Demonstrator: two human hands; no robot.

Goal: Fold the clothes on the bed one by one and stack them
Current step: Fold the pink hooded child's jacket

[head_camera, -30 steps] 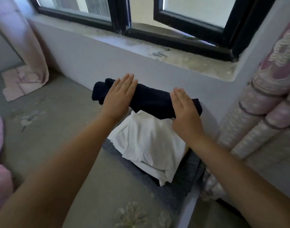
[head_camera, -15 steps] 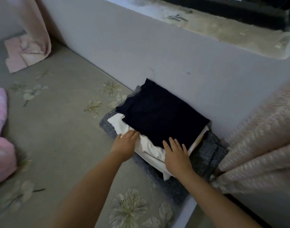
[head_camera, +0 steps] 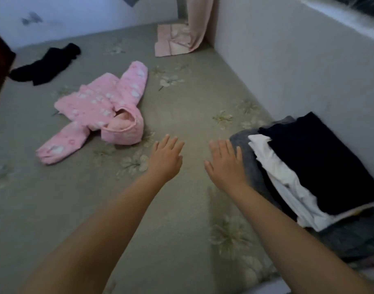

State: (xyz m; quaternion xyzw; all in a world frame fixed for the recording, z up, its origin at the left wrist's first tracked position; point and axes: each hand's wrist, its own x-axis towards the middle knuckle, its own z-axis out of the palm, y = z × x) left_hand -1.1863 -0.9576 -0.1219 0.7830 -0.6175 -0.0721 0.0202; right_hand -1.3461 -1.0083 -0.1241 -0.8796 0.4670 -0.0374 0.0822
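Both hands were empty, fingers spread and flat above the grey floral bedsheet: the left hand reached toward the pink hooded jacket, probably the next piece to fold, and the right hand hung just beside the stack. That stack sat against the wall, likely for support, a dark navy garment over a white one. A crumpled black garment lay well apart, unfolded.
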